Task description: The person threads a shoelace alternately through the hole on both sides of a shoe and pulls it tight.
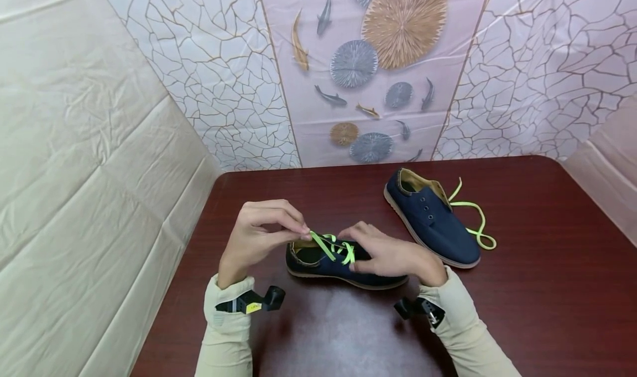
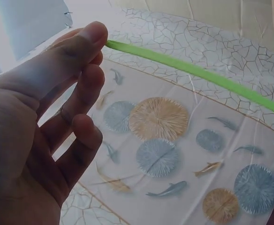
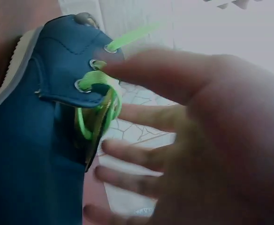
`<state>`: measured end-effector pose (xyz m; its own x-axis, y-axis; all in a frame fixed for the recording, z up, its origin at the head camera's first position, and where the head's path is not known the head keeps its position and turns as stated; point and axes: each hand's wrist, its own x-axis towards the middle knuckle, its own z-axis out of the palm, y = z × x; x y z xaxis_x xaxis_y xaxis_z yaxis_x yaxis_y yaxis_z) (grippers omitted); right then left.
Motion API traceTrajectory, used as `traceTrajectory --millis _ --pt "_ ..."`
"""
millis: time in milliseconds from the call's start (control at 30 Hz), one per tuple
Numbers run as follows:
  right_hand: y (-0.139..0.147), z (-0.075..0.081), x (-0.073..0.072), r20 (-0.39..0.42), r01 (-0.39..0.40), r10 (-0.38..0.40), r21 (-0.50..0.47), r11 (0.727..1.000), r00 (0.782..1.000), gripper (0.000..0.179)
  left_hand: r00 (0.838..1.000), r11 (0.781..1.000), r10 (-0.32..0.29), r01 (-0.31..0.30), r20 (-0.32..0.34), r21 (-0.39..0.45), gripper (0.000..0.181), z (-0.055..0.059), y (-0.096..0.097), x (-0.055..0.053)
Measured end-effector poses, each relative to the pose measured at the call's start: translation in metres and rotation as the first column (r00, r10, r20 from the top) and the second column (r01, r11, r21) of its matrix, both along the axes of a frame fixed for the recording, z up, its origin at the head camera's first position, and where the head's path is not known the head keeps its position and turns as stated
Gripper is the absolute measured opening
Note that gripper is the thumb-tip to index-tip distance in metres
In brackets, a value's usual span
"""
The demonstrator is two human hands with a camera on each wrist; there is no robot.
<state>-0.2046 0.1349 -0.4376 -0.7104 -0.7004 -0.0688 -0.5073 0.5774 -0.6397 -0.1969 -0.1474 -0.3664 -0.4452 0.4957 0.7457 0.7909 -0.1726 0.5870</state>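
A dark blue shoe lies sideways on the table, its toe to the right. Bright green lace runs through its eyelets. My left hand pinches the lace's end between thumb and fingertips and holds it taut, just above the shoe's opening. Over the front of the lacing is my right hand. In the right wrist view its thumb is by the middle eyelet of the shoe, and its other fingers spread loosely past the tongue. Whether that thumb touches the lace is blurred.
A second blue shoe stands behind and to the right, with empty eyelets on its visible flap. Its green lace trails beside it. Both sit on a dark red-brown table. Patterned cloth hangs behind the table.
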Motion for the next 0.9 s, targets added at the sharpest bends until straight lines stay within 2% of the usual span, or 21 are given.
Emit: traceTrajectory --millis 100,167,267,400,533,600,700,800,900 --pt "-0.001 -0.003 0.002 0.069 -0.002 -0.005 0.103 0.995 0.998 0.083 0.999 1.000 0.010 -0.009 -0.034 0.020 0.029 0.000 0.001 0.000" --pt "-0.003 -0.005 0.002 0.086 0.010 -0.024 0.154 0.988 0.996 0.094 0.998 0.999 0.024 -0.021 -0.066 0.040 0.018 0.000 0.000 -0.001" --pt "-0.006 -0.007 0.002 0.096 0.035 -0.056 0.208 0.977 0.994 0.100 0.994 0.997 0.042 -0.035 -0.105 0.067 0.006 0.001 -0.001 0.000" --pt "-0.008 -0.011 0.001 0.109 0.069 -0.103 0.279 0.958 0.989 0.102 0.990 0.994 0.052 -0.039 -0.131 0.098 0.004 0.004 0.000 0.003" --pt "-0.008 -0.013 0.001 0.108 0.097 -0.136 0.306 0.947 0.985 0.103 0.992 0.994 0.025 -0.012 -0.121 0.107 0.004 0.007 0.001 0.005" --pt "-0.007 -0.014 0.001 0.101 0.105 -0.143 0.314 0.944 0.985 0.105 0.996 0.997 -0.009 0.016 -0.090 0.078 0.005 0.007 0.001 0.005" --pt "-0.007 -0.017 0.000 0.088 0.115 -0.151 0.324 0.939 0.985 0.107 0.999 0.999 -0.040 0.039 -0.031 -0.015 0.018 0.007 -0.003 0.005" --pt "-0.007 -0.020 -0.002 0.079 0.121 -0.155 0.330 0.936 0.985 0.108 0.999 0.991 -0.029 0.033 0.031 -0.134 0.027 0.008 -0.007 0.006" --pt "-0.005 -0.024 -0.005 0.066 0.116 -0.143 0.317 0.941 0.987 0.105 0.996 0.968 0.007 0.017 0.094 -0.252 0.025 0.008 -0.010 0.006"
